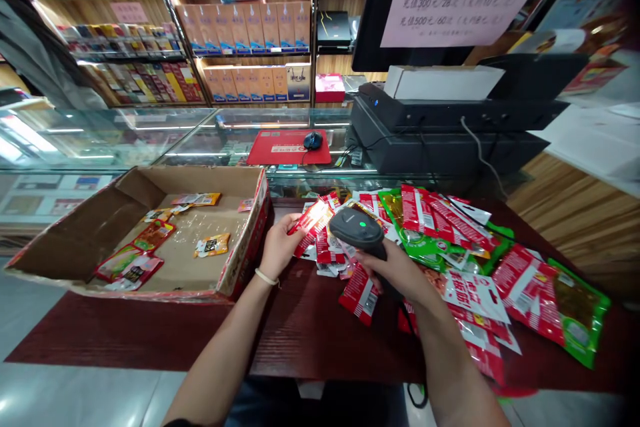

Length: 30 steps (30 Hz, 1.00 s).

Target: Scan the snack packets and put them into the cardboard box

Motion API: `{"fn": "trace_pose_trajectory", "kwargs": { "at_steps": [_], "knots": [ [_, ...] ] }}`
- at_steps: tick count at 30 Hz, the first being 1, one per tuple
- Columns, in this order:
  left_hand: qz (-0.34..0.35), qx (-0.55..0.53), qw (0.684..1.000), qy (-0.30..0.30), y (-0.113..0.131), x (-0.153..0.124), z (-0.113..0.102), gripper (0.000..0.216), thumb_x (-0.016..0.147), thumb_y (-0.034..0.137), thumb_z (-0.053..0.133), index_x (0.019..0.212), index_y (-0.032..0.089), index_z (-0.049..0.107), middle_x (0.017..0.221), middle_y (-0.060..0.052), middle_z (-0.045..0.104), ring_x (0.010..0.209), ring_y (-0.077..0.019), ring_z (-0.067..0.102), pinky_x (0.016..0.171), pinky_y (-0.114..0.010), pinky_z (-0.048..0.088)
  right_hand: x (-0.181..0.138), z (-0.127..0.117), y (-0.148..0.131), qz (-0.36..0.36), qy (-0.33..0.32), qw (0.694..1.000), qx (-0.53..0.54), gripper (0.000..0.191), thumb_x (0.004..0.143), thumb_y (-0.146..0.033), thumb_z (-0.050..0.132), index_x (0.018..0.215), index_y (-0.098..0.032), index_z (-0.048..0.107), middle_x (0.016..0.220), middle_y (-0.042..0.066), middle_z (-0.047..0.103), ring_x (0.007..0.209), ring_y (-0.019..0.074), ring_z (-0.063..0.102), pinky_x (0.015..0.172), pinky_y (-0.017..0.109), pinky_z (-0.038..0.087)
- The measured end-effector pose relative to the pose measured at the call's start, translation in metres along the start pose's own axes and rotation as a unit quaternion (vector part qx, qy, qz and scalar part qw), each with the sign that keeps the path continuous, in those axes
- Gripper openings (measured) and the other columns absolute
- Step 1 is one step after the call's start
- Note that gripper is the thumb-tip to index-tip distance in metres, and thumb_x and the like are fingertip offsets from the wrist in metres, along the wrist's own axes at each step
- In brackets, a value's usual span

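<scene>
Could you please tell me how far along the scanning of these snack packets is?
Seemingly done: a handful of packets lie in the cardboard box. In hand: the left hand holds a red packet before the scanner gripped by the right hand. Left: probably most of it, as a big pile of packets covers the table beside the box.

Dark red table (310, 333) with cardboard box (80, 240) and scattered snack packets (530, 287)
</scene>
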<state>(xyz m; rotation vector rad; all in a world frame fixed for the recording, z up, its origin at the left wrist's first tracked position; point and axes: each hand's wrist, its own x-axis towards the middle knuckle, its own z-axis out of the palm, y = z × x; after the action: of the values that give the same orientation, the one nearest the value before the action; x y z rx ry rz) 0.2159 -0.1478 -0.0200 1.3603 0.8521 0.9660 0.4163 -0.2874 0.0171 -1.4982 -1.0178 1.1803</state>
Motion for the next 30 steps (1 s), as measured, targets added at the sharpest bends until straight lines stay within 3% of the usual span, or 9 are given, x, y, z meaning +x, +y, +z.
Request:
{"fn": "trace_pose_trajectory", "kwargs": {
  "at_steps": [4,8,12,15,18,23,27,30],
  "knots": [
    [-0.011,-0.021,1.000,0.005,-0.002,0.000,0.000,0.032,0.074,0.025,0.071,0.104,0.017,0.066,0.095,-0.006,0.072,0.079,-0.0166,0.066,0.073,-0.025,0.051,0.000,-0.002,-0.004,0.000,0.026,0.999,0.042,0.031,0.075,-0.042,0.074,0.090,-0.022,0.055,0.051,-0.006,0.055,0.034,0.0103,0.046,0.032,0.022,0.037],
    [-0.009,-0.063,0.998,0.030,-0.007,0.000,0.006,0.028,0.076,0.027,0.070,0.102,0.017,0.065,0.098,-0.006,0.071,0.081,-0.0147,0.066,0.074,-0.023,0.050,0.000,-0.005,-0.010,-0.020,0.103,0.985,0.135,0.035,0.073,-0.045,0.073,0.086,-0.023,0.050,0.053,-0.007,0.055,0.034,0.0093,0.045,0.031,0.021,0.036],
    [-0.042,-0.090,0.994,0.041,-0.017,-0.003,0.021,0.037,0.079,0.024,0.067,0.115,0.020,0.062,0.097,-0.005,0.071,0.079,-0.0136,0.065,0.073,-0.022,0.050,0.001,-0.010,-0.013,-0.045,0.125,0.973,0.187,0.031,0.076,-0.044,0.071,0.086,-0.024,0.050,0.055,-0.007,0.054,0.035,0.0094,0.046,0.032,0.021,0.038],
    [-0.059,-0.105,0.993,0.014,-0.020,-0.007,0.031,0.045,0.078,0.018,0.067,0.122,0.023,0.060,0.113,-0.007,0.069,0.099,-0.0170,0.065,0.088,-0.027,0.049,0.000,-0.012,-0.013,-0.050,0.125,0.970,0.202,0.029,0.077,-0.043,0.071,0.087,-0.024,0.051,0.056,-0.007,0.054,0.035,0.0094,0.046,0.031,0.021,0.039],
    [-0.051,-0.053,0.997,-0.028,-0.018,-0.010,0.032,0.044,0.073,0.012,0.069,0.116,0.022,0.066,0.131,-0.008,0.061,0.126,-0.0209,0.053,0.110,-0.032,0.035,0.001,-0.011,-0.013,-0.049,0.124,0.970,0.202,0.030,0.077,-0.043,0.072,0.088,-0.024,0.051,0.057,-0.007,0.054,0.035,0.0095,0.046,0.031,0.021,0.038],
    [-0.021,0.004,1.000,-0.002,-0.014,-0.007,0.029,0.038,0.068,0.008,0.071,0.103,0.022,0.072,0.135,-0.010,0.057,0.139,-0.0250,0.038,0.117,-0.038,0.023,0.002,-0.009,-0.013,-0.046,0.119,0.972,0.197,0.032,0.075,-0.044,0.072,0.087,-0.024,0.050,0.056,-0.008,0.054,0.034,0.0090,0.045,0.031,0.021,0.038],
    [0.012,0.007,1.000,-0.004,0.003,-0.015,0.028,0.036,0.070,0.008,0.070,0.103,0.023,0.073,0.129,-0.009,0.062,0.132,-0.0256,0.047,0.117,-0.040,0.023,0.001,-0.003,-0.016,-0.035,0.107,0.973,0.201,0.032,0.075,-0.043,0.072,0.087,-0.024,0.050,0.055,-0.008,0.053,0.034,0.0085,0.044,0.031,0.020,0.037],
    [0.074,0.038,0.995,-0.057,0.040,-0.035,0.022,0.034,0.078,0.014,0.065,0.109,0.025,0.071,0.128,-0.007,0.062,0.128,-0.0253,0.050,0.116,-0.041,0.025,0.001,0.005,-0.024,-0.040,0.089,0.975,0.200,0.029,0.077,-0.041,0.071,0.084,-0.024,0.050,0.056,-0.007,0.053,0.035,0.0087,0.044,0.032,0.020,0.037]
  ]
}}
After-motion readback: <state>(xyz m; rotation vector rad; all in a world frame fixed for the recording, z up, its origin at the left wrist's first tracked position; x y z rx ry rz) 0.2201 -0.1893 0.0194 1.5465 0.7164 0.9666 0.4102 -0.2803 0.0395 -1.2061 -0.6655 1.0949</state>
